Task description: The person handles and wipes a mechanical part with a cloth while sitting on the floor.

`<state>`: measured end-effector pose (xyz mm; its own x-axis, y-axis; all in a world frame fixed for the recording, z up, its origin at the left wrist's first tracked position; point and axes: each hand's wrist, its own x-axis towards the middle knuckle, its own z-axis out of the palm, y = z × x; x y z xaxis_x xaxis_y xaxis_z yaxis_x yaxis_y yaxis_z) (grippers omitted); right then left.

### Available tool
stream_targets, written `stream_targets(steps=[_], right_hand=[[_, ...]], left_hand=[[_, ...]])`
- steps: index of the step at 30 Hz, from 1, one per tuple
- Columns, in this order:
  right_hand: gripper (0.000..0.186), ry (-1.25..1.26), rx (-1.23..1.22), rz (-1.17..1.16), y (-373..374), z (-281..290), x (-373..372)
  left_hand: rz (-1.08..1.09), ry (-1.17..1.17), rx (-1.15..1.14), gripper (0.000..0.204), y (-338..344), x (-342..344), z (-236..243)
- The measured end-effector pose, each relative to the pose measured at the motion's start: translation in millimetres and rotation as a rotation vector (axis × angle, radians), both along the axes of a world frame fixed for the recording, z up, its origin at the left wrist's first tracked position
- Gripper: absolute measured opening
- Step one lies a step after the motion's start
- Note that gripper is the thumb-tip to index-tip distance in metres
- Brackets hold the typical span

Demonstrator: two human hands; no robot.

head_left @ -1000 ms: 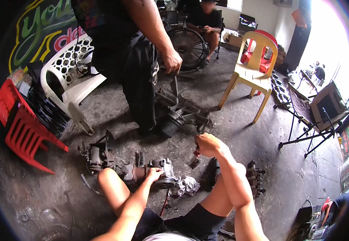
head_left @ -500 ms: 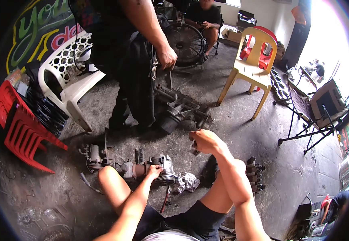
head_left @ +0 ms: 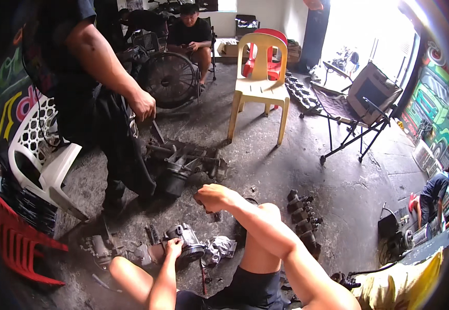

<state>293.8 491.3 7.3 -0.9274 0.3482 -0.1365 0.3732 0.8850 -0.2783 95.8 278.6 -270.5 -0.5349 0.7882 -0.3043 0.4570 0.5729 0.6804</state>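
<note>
On the floor between my knees, my left hand (head_left: 174, 247) has its fingers bent against a grey metal engine part (head_left: 186, 236) with a toothed wheel (head_left: 192, 253) on its near side. My right hand (head_left: 215, 198) is raised in front of my right knee with its fingers curled closed. Whatever it holds is hidden, though something dark shows under the fingers. A crumpled whitish rag (head_left: 219, 249) lies beside the toothed wheel. Beyond my right hand sits a larger dark engine assembly (head_left: 180, 168).
A person (head_left: 105, 103) stands ahead left, gripping a flat metal tool (head_left: 157, 132). Another sits by a large fan (head_left: 170, 80). A yellow chair (head_left: 259, 88), a folding chair (head_left: 359, 103), a white chair (head_left: 41, 160) and red chairs (head_left: 20, 237) stand around. A metal block (head_left: 304, 217) lies right of my knee.
My view has turned right and up, so the scene sits farther left and more of the right side shows. My left hand remains at the engine part; my right hand stays raised and closed.
</note>
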Motion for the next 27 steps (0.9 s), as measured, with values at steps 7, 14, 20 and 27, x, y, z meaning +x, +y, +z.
stream_targets(steps=[7,14,20,27], right_hand=[[0.01,0.055,0.05,0.026,-8.3,1.7,-11.0],[0.014,0.002,0.039,0.009,-10.6,13.7,-7.8],[0.015,0.102,0.099,-0.017,-13.5,22.3,-6.6],[0.017,0.163,0.024,0.022,-11.7,16.5,-6.2]], left_hand=[[-0.012,-0.009,0.064,0.019,-2.7,-7.8,-6.7],[-0.019,0.012,0.11,0.017,-2.9,-3.9,-1.9],[-0.045,0.044,0.07,0.017,-4.6,-5.8,-4.3],[-0.038,0.052,0.079,0.018,-3.3,-4.5,-5.1]])
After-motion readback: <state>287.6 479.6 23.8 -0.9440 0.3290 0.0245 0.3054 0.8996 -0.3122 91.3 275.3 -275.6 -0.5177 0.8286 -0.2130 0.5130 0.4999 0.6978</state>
